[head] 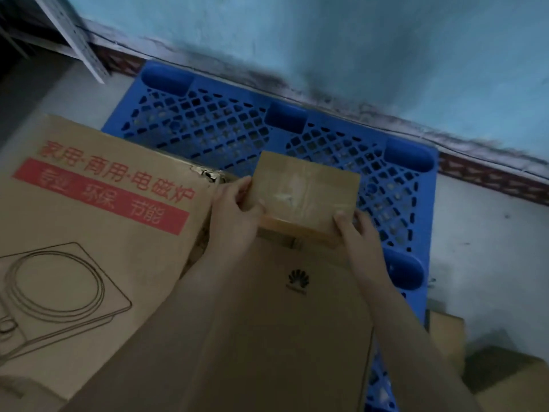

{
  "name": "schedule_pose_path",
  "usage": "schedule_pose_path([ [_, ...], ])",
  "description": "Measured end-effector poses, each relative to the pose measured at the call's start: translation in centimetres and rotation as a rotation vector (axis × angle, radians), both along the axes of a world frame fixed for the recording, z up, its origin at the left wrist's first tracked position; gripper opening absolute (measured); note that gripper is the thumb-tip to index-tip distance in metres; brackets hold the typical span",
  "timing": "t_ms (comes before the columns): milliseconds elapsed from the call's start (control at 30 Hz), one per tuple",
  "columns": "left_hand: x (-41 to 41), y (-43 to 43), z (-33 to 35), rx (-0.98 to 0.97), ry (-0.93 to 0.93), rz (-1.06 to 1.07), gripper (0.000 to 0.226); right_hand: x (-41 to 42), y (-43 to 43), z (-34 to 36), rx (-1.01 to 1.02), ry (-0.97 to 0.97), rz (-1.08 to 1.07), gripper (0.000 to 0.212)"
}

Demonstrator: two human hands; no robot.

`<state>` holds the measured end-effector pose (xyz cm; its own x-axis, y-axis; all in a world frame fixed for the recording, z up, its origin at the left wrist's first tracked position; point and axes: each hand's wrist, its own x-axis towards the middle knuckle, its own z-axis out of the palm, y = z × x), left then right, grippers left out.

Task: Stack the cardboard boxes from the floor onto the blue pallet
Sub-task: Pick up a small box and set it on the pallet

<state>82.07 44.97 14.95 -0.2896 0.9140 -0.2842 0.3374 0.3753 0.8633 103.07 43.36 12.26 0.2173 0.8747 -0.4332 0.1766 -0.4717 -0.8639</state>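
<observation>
Teal wall (386, 49): painted surface across the top of the view, with dark stains along its foot.
Floor (481, 233): pale grey and scuffed, showing on both sides of the pallet.
Blue pallet (208, 123): plastic lattice with solid rounded pockets along its rim. It lies on the floor with its far edge close to the wall.
Large box (89, 233): cardboard with red print and a line drawing of a cooker, covering the pallet's near left part.
Logo box (297, 337): cardboard with a black mark, just right of the large box, over the pallet's near side and beneath both forearms.
Skirting (490, 176): reddish-brown patterned strip where the wall meets the floor.
Spare boxes (511, 379): blurred cardboard on the floor at lower right, off the pallet.
Shelf post (77, 40): perforated pale metal, upper left.
Small box (306, 191): taped cardboard at the logo box's far end, over the pallet. Whether it touches the logo box cannot be told.
Left hand (234, 215): grips the small box's left edge.
Right hand (356, 233): grips its near right corner, thumb on top.
</observation>
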Motion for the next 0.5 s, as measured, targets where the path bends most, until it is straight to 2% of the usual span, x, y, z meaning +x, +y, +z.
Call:
schedule_pose_path([
  [233,-1.3,2.3,-6.3,-0.089,0.024,-0.06,0.053,-2.5,2.5,-6.6,-0.105,-0.071,0.058,0.038],
  [433,-1.7,1.4,-10.5,-0.201,-0.014,-0.102,0.06,-3.9,1.9,-10.6,-0.25,-0.181,0.106,0.012],
  [500,-2.1,1.1,-11.4,-0.237,-0.022,-0.115,0.062,-4.4,1.7,-11.2,-0.26,-0.23,0.144,0.013],
])
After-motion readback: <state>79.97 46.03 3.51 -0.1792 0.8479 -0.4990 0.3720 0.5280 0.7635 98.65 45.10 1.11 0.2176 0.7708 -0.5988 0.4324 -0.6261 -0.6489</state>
